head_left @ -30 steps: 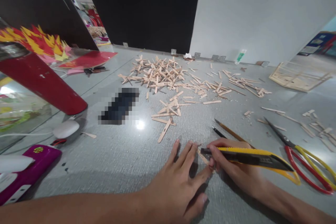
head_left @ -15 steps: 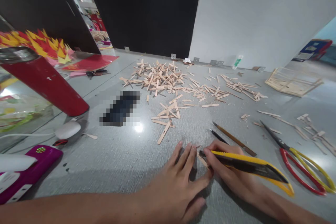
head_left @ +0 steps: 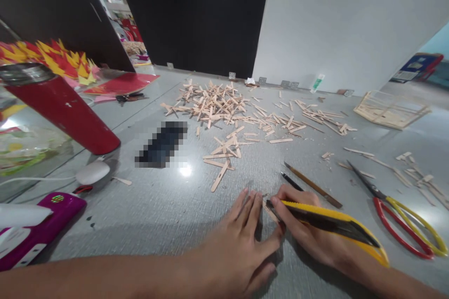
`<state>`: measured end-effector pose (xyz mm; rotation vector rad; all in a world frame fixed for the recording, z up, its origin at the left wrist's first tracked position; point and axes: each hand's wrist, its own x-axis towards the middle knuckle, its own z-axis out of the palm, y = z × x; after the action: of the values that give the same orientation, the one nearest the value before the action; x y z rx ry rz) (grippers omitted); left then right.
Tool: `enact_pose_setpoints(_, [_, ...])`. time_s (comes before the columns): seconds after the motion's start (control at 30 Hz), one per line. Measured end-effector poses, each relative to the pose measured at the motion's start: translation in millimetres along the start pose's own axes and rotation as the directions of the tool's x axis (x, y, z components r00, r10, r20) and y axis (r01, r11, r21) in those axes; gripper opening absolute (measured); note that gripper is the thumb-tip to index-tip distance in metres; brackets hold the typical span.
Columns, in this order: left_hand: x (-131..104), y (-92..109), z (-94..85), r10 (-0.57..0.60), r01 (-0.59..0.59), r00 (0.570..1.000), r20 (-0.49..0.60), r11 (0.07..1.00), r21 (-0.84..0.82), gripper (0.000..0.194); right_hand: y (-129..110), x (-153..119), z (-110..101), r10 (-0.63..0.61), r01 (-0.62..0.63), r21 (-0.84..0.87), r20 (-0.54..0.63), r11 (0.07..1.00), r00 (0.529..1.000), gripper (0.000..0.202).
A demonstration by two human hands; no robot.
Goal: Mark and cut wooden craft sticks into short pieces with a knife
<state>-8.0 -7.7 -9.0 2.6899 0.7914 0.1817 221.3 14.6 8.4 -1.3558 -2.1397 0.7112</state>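
My right hand (head_left: 305, 224) is closed round a yellow and black utility knife (head_left: 326, 219), its tip over a small wooden craft stick (head_left: 271, 211) on the grey tabletop. My left hand (head_left: 242, 238) lies with fingers spread beside the knife. Its fingertips press the short stick at both ends, holding it down; part of the stick is hidden by the fingers. Just beyond my right hand lie a black pen (head_left: 291, 181) and a brown wooden-handled tool (head_left: 312, 184).
Red-and-yellow-handled scissors (head_left: 403, 224) lie at right. Ahead spreads a heap of craft sticks (head_left: 213, 103); a small stick frame (head_left: 391, 111) stands at far right. To the left are a blurred-out dark object (head_left: 161, 145), red flask (head_left: 66, 112), white mouse (head_left: 93, 172) and purple glue gun (head_left: 59, 219).
The rear end of the utility knife has dipped slightly lower and leftward. Both hands stay almost in place over the stick; the view has shifted very slightly.
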Motion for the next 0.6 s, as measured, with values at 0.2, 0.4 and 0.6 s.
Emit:
enact_pose_setpoints(0.2, [1.5,-1.2,1.7,-0.02,0.019,0.999,0.03,0.999,0.04,0.065,2.7,5.7,0.2,-0.117,0.116,0.024,0.036,0.993,0.992,0.039])
enact_pose_setpoints(0.4, [0.7,-0.2,-2.1,-0.037,0.034,0.999,0.024,0.996,0.088,0.061,8.0,6.3,3.6,-0.137,0.135,0.038,0.039,0.99,0.99,0.038])
enact_pose_setpoints(0.6, [0.2,1.0,-5.3,-0.029,0.026,0.999,0.025,0.993,0.118,0.06,6.2,6.3,2.0,-0.16,0.159,0.042,0.032,0.986,0.987,0.035])
